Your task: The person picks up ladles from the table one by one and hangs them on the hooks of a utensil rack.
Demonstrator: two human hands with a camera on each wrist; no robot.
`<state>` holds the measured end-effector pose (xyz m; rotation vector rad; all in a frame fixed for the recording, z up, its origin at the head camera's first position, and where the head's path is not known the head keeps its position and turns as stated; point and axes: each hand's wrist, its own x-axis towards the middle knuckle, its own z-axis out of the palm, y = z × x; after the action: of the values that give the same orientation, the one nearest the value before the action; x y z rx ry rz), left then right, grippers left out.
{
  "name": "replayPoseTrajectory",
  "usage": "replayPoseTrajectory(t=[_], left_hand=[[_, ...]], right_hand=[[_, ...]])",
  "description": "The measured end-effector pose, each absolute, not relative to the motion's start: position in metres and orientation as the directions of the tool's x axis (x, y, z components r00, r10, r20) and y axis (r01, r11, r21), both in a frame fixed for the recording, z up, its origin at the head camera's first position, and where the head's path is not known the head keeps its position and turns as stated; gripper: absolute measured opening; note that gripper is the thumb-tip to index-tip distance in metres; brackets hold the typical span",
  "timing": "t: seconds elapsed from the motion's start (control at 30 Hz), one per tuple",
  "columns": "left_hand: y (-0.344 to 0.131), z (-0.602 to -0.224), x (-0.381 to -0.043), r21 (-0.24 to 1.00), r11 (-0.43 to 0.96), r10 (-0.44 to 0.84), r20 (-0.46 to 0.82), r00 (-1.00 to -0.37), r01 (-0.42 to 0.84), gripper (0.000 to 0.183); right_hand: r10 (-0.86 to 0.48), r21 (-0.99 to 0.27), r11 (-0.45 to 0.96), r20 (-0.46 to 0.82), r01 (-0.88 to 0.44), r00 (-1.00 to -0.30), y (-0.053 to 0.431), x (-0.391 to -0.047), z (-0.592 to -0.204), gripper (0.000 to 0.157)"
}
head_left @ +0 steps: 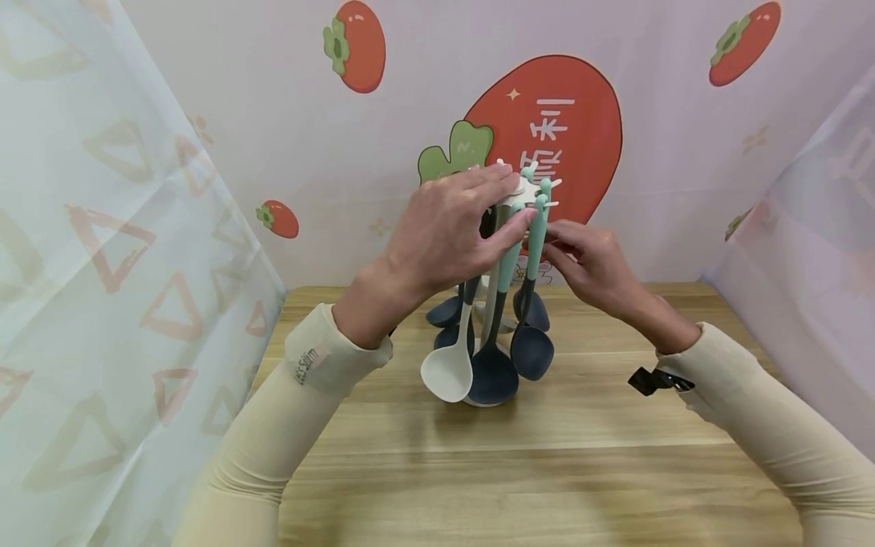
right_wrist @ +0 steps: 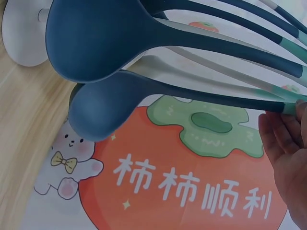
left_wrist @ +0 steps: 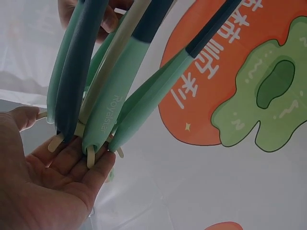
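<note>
A white rotating utensil rack stands upright with several utensils hung from its top hooks. My left hand rests over the rack's top, fingers extended across it. Its thumb lies by the mint-green handles; in the left wrist view the thumb touches a hook's end. At the rack's far right side my right hand pinches the mint-green handle of a dark blue ladle. A white ladle and a dark blue ladle hang at the front. Other utensils behind are partly hidden.
The rack's round white base stands on a wooden table. A printed cloth with persimmons hangs close behind, and more cloth closes off the sides. A black strap is at the right wrist.
</note>
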<state>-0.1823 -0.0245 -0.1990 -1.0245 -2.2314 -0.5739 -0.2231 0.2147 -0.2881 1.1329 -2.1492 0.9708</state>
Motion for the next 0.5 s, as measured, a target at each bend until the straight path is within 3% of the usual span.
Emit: replayPoseTrajectory(t=[0.33, 0.5], left_hand=[[-0.0252, -0.1976, -0.1805, 0.119, 0.634, 0.524, 0.660, -0.538, 0.764, 0.050], [-0.0304, -0.1942, -0.1777, 0.115, 0.669, 0.520, 0.633, -0.573, 0.734, 0.060]], right_hand=[[-0.488, -0.377, 0.404, 0.682, -0.833, -0.545, 0.2148, -0.2216, -0.2872, 0.035], [-0.500, -0.381, 0.405, 0.668, -0.831, -0.551, 0.2196, -0.2203, -0.2886, 0.034]])
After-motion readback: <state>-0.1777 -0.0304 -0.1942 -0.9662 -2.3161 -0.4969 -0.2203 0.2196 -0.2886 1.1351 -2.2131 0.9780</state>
